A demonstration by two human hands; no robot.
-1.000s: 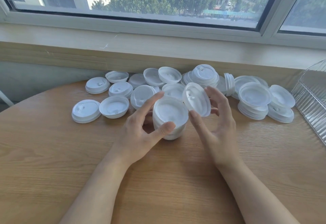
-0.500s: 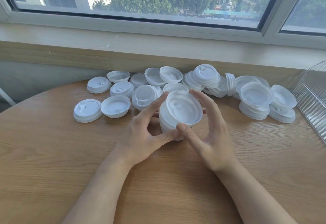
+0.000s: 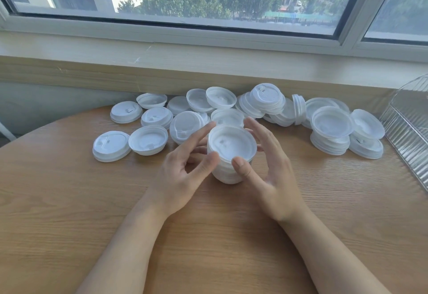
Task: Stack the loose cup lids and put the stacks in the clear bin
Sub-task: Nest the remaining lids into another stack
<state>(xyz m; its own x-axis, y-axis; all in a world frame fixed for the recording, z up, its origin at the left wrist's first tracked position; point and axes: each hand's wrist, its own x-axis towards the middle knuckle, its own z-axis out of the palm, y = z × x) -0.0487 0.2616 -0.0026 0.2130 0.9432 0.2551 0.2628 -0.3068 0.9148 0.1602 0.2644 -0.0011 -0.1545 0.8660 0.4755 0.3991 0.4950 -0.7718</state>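
Two hands flank a white stack of lids (image 3: 228,164) standing on the round wooden table (image 3: 69,212). The left hand (image 3: 183,173) has its thumb tip at the stack's near left edge and its forefinger reaching along the far side, fingers spread and lightly bent. The right hand (image 3: 268,166) cups the stack from the right, thumb tip against the near rim, fingers curving round the back. The top lid sits hollow side up. Behind the stack, loose cup lids (image 3: 148,139) lie scattered, some face up, some flipped, a few leaning on each other. To the right sit short stacks (image 3: 331,136). At the far right edge, just beside them, stands the ribbed clear bin (image 3: 407,131). Beyond the table runs a window sill (image 3: 162,62).
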